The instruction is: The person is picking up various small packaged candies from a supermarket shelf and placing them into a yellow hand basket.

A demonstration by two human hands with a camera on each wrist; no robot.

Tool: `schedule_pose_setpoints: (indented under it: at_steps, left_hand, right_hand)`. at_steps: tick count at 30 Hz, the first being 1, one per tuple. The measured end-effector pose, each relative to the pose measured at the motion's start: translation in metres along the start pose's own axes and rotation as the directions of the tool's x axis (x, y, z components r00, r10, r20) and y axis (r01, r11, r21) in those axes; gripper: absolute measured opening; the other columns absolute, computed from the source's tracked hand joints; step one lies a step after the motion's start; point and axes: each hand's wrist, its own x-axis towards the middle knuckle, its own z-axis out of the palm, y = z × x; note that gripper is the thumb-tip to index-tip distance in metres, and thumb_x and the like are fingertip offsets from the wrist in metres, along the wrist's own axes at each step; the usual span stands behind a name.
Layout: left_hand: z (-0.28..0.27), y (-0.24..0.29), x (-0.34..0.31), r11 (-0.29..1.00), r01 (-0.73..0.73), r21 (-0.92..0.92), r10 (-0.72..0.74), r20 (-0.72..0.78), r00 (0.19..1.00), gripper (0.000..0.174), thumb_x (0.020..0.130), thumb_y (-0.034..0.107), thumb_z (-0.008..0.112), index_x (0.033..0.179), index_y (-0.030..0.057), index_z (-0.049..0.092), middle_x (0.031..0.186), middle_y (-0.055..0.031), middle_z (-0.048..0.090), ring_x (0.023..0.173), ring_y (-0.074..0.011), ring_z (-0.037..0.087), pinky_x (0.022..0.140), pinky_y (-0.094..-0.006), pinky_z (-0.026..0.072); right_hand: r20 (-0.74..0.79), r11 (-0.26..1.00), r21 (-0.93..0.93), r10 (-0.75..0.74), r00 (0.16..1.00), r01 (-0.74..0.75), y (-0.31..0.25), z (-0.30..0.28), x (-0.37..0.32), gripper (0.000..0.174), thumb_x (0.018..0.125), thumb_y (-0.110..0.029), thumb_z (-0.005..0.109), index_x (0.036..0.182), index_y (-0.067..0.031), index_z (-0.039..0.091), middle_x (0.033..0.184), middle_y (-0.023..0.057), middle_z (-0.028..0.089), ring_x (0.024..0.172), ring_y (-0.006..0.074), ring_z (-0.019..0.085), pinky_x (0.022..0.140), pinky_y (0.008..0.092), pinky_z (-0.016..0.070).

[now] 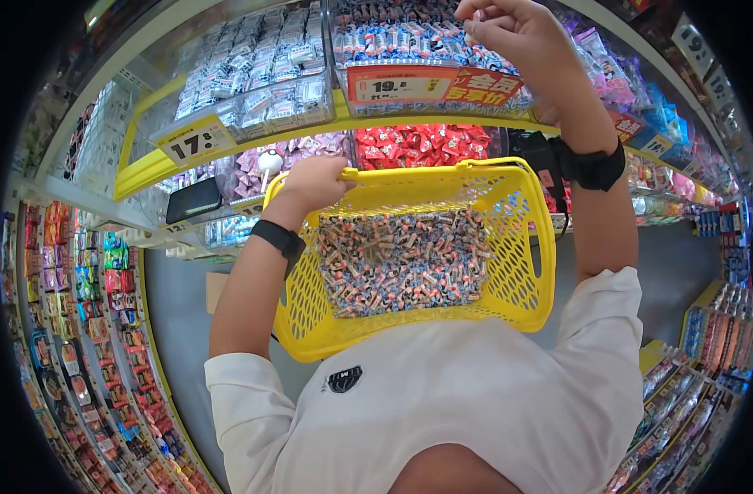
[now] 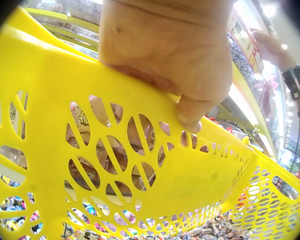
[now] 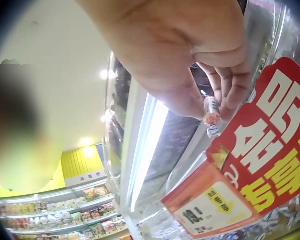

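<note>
Shelves of bulk sweets in clear bins fill the shop aisle behind a yellow basket point(image 1: 520, 272), whose floor is covered with wrapped candies point(image 1: 401, 263). At the basket's far left rim the left hand point(image 1: 314, 183) grips the edge, fingers curled over it. Above the basket's far side, over the red price tag point(image 1: 401, 85), the right hand point(image 1: 508, 33) pinches one small wrapped candy point(image 3: 210, 111) between thumb and fingertips.

Price tag point(image 1: 401, 85): hanging on the yellow shelf edge point(image 1: 146, 169), showing 19.
Red candies point(image 1: 421, 146): filling a bin beneath it.
Snack packets point(image 1: 88, 329): lining the left racks.
</note>
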Motion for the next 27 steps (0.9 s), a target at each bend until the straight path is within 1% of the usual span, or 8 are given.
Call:
schedule_pose_setpoints:
  at_steps: [3, 7, 8, 12, 15, 16, 22, 27]
  left_hand:
    - [0.000, 0.000, -0.001, 1.000, -0.017, 0.003, 0.017, -0.018, 1.000, 0.031, 0.084, 0.037, 0.068, 0.093, 0.0077, 0.066, 0.093, -0.0130, 0.069, 0.093, -0.0329, 0.065, 0.081, -0.0453, 0.0495]
    - [0.001, -0.001, -0.002, 0.999, -0.035, -0.038, 0.033, -0.041, 0.999, 0.030, 0.083, 0.034, 0.069, 0.091, 0.0059, 0.062, 0.089, -0.0165, 0.066, 0.090, -0.0367, 0.063, 0.077, -0.0477, 0.0482]
    - [0.001, 0.000, -0.002, 0.999, -0.032, -0.041, 0.030, -0.037, 0.999, 0.030, 0.083, 0.034, 0.069, 0.091, 0.0059, 0.062, 0.089, -0.0165, 0.066, 0.090, -0.0367, 0.063, 0.077, -0.0477, 0.0482]
    - [0.001, 0.000, -0.002, 0.999, -0.022, -0.042, 0.020, -0.031, 0.999, 0.030, 0.083, 0.034, 0.069, 0.091, 0.0059, 0.062, 0.089, -0.0165, 0.066, 0.089, -0.0368, 0.063, 0.077, -0.0478, 0.0483]
    - [0.001, -0.001, -0.003, 0.999, -0.035, -0.040, 0.032, -0.053, 0.998, 0.030, 0.083, 0.034, 0.069, 0.091, 0.0058, 0.062, 0.088, -0.0165, 0.066, 0.089, -0.0369, 0.063, 0.077, -0.0479, 0.0484]
    - [0.000, 0.000, -0.003, 0.999, -0.021, -0.027, 0.020, -0.036, 0.999, 0.030, 0.084, 0.035, 0.069, 0.092, 0.0067, 0.063, 0.090, -0.0152, 0.067, 0.090, -0.0352, 0.064, 0.078, -0.0468, 0.0487]
    - [-0.004, 0.004, -0.003, 1.000, 0.016, -0.002, -0.016, 0.007, 1.000, 0.032, 0.084, 0.039, 0.068, 0.094, 0.0084, 0.066, 0.093, -0.0127, 0.069, 0.094, -0.0320, 0.065, 0.082, -0.0449, 0.0494]
    - [-0.002, 0.002, -0.003, 1.000, 0.003, -0.003, -0.003, -0.015, 1.000, 0.031, 0.084, 0.039, 0.068, 0.094, 0.0089, 0.066, 0.092, -0.0125, 0.069, 0.093, -0.0323, 0.065, 0.082, -0.0452, 0.0496]
  right_hand:
    - [0.025, 1.000, 0.001, 0.005, 1.000, -0.005, 0.006, -0.001, 0.015, 0.007, 0.085, -0.004, 0.064, 0.091, -0.0009, 0.065, 0.070, -0.0006, 0.058, 0.064, 0.0057, 0.054, 0.057, 0.0223, 0.0424]
    - [0.018, 0.928, -0.371, -0.017, 1.000, 0.022, 0.026, -0.002, 0.034, 0.017, 0.078, -0.010, 0.065, 0.091, -0.0001, 0.068, 0.077, 0.0091, 0.067, 0.073, 0.0175, 0.064, 0.068, 0.0306, 0.0502]
    - [0.044, 0.907, -0.421, 0.001, 0.999, 0.017, 0.032, -0.002, 0.040, 0.021, 0.076, -0.012, 0.065, 0.093, -0.0016, 0.069, 0.084, 0.0149, 0.070, 0.080, 0.0245, 0.067, 0.074, 0.0338, 0.0515]
    - [0.090, 0.855, -0.516, 0.003, 0.996, 0.044, 0.055, 0.004, 0.050, 0.018, 0.076, -0.013, 0.064, 0.091, -0.0032, 0.070, 0.084, 0.0172, 0.070, 0.081, 0.0296, 0.067, 0.075, 0.0356, 0.0522]
    - [0.188, 0.876, -0.477, 0.174, 0.967, -0.065, 0.077, 0.007, 0.055, 0.017, 0.087, -0.009, 0.068, 0.103, -0.0065, 0.065, 0.079, 0.0038, 0.066, 0.075, 0.0098, 0.063, 0.070, 0.0254, 0.0505]
    - [0.212, 0.856, -0.517, 0.097, 0.972, 0.028, 0.082, 0.007, 0.057, 0.016, 0.084, -0.012, 0.068, 0.100, -0.0074, 0.066, 0.074, 0.0053, 0.067, 0.069, 0.0123, 0.064, 0.067, 0.0283, 0.0516]
    - [0.139, 0.844, -0.533, 0.158, 0.978, -0.060, 0.091, 0.005, 0.058, 0.015, 0.084, -0.013, 0.066, 0.097, -0.0062, 0.067, 0.075, 0.0060, 0.068, 0.070, 0.0138, 0.065, 0.067, 0.0302, 0.0524]
    - [0.128, 0.816, -0.578, 0.063, 0.990, 0.023, 0.089, 0.006, 0.056, 0.016, 0.084, -0.013, 0.066, 0.098, -0.0047, 0.066, 0.074, 0.0049, 0.067, 0.067, 0.0127, 0.064, 0.064, 0.0298, 0.0511]
